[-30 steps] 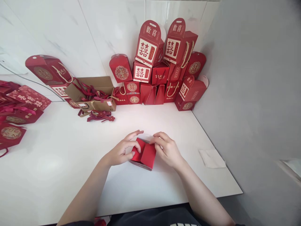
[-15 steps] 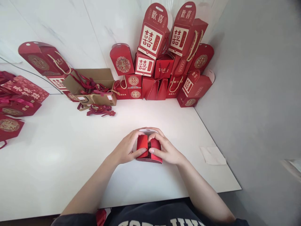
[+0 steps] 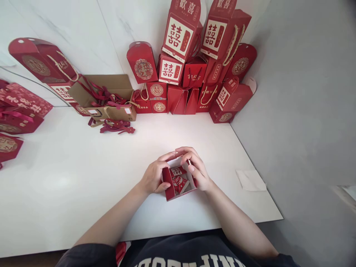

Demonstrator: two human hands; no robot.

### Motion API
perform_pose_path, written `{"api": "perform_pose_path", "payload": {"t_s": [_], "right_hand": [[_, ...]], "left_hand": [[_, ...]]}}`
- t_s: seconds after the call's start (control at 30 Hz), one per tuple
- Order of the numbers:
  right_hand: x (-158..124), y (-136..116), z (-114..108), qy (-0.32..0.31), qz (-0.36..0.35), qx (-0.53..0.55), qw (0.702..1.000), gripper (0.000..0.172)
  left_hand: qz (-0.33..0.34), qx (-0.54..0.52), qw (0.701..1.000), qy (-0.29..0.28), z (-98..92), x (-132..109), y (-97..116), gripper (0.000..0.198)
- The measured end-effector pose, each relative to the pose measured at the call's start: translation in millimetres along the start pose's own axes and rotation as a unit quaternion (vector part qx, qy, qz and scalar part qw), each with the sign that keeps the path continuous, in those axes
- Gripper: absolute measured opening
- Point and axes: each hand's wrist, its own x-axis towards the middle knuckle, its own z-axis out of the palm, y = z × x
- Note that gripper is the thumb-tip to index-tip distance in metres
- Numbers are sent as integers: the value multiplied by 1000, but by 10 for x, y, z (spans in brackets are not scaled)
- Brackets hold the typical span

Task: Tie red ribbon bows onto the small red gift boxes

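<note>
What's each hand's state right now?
Left hand: closed on the small open red cardboard box, gripping its left side.
Right hand: holding the same box's right side.

Bright, even light falls on the white table (image 3: 69, 193), with a soft glare patch at its left and only faint shadows under the left hand (image 3: 152, 178) and right hand (image 3: 198, 173). The small red box (image 3: 168, 190) between them is sharp, while the wide lens bends the tiled wall (image 3: 83, 37) and tilts the stacked boxes (image 3: 179, 37) outward, and the grey wall (image 3: 300, 92) at right looks soft, its top corner dark.
</note>
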Motion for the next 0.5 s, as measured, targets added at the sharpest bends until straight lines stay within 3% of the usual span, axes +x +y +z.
{"api": "perform_pose_path", "payload": {"t_s": [0.07,0.2,0.3,0.4,0.5], "right_hand": [[16,-8,-8,-17,-2,-40,999,19],[44,-23,-24,-30,39,-109,993,17],[47,-46,-58,-37,48,-169,984,16],[55,-74,-102,-71,28,-178,981,42],[69,-71,-114,-119,-5,-167,979,55]], "left_hand": [[-29,37,999,-11,-43,26,38,39],[-183,40,982,-2,-135,86,109,21],[-240,42,970,19,-171,113,141,19],[-277,92,954,71,-137,123,176,18],[-280,131,934,181,-60,123,213,24]]}}
